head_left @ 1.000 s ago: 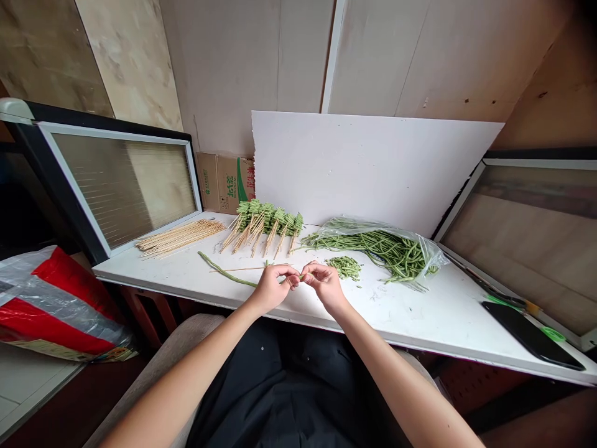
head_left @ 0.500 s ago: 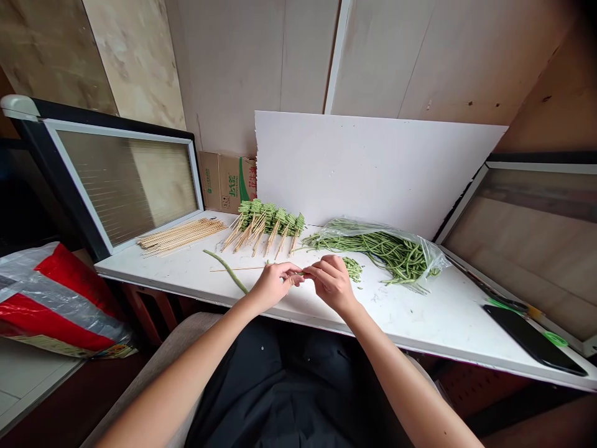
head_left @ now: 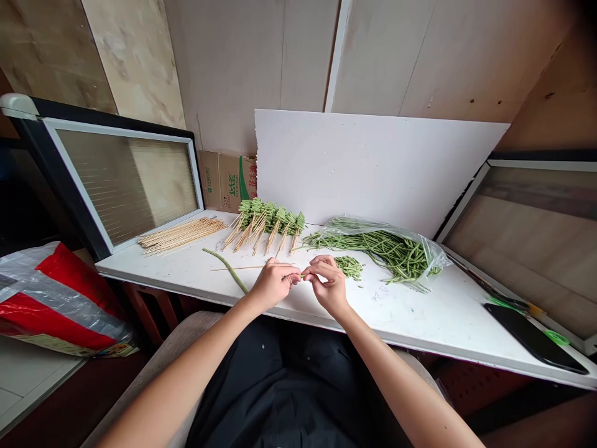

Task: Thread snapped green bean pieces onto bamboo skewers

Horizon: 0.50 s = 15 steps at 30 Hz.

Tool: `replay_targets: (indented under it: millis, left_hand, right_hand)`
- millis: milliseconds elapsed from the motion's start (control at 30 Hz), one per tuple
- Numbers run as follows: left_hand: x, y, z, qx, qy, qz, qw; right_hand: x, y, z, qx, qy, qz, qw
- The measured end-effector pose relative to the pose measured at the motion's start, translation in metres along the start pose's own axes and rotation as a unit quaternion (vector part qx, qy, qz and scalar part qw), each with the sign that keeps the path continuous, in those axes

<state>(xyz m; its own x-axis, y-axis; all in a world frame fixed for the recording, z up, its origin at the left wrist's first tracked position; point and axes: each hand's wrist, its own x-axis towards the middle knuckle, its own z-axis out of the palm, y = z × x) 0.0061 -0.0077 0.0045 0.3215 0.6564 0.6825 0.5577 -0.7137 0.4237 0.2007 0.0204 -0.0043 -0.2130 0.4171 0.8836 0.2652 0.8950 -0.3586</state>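
My left hand (head_left: 273, 285) and my right hand (head_left: 329, 286) meet fingertip to fingertip above the front of the white table. Both pinch a short bit of green bean (head_left: 302, 275), mostly hidden by the fingers. A thin wooden skewer (head_left: 237, 268) runs leftward from behind my left hand; whether it is held or lies on the table I cannot tell. One long bean (head_left: 227, 267) lies just left of that hand. Beyond my right hand is a small pile of cut bean pieces (head_left: 349, 267).
Bean-loaded skewers (head_left: 270, 221) are stacked at the back, beside bare skewers (head_left: 183, 235). Long beans spill from a clear plastic bag (head_left: 401, 246) on the right. A black phone (head_left: 534, 336) lies near the right edge. A white board (head_left: 373, 168) and a cardboard box (head_left: 226, 180) stand behind.
My right hand has shifted slightly left and its fingers have loosened around the bean bit, showing more of it. The cut pile is less covered. My left hand stays nearly in place.
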Motion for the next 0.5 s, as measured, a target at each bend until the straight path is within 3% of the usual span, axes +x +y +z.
replay_targets:
  millis: [133, 300, 367, 500]
  left_hand:
    - [0.001, 0.001, 0.000, 0.058, 0.021, 0.019, 0.998]
    - [0.000, 0.002, 0.002, 0.049, 0.025, 0.002, 0.998]
    - [-0.001, -0.002, 0.001, 0.041, 0.030, -0.015, 0.999]
    - [0.000, -0.017, -0.008, 0.000, 0.074, -0.094, 0.993]
  right_hand:
    - [0.002, 0.001, -0.003, -0.029, -0.005, -0.013, 0.999]
    - [0.006, 0.002, -0.004, -0.013, -0.023, -0.006, 1.000]
    - [0.008, 0.008, -0.009, -0.001, -0.021, 0.016, 1.000]
    - [0.015, 0.035, -0.036, -0.016, 0.045, 0.094, 0.994]
